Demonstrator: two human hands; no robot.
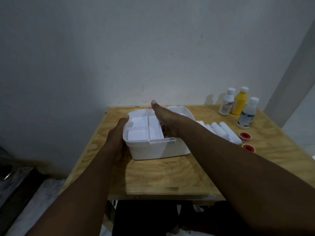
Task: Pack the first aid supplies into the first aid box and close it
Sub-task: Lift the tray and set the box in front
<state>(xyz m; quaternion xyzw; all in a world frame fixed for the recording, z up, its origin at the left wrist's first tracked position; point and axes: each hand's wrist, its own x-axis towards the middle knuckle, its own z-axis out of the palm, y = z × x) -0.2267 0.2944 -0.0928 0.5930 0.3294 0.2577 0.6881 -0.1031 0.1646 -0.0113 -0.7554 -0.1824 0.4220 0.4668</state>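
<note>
The white first aid box [162, 150] stands open on the wooden table [162, 176]. A white divided inner tray [141, 128] sits in its left part. My left hand [117, 142] clasps the box's left wall, thumb on the rim. My right hand [163, 118] reaches over the box with the thumb raised. Its fingers curl down inside at the tray's right edge, and what they hold is hidden. To the right lie white bandage rolls [225, 132] and two red-centred tape rolls [244, 135]. Three bottles stand at the back right: white [226, 103], yellow [239, 101] and clear [247, 114].
The box's lid [170, 107] hangs open behind it, close to the grey wall [153, 57]. The table's front edge [162, 195] is near my legs. The left edge drops off to a dark floor area.
</note>
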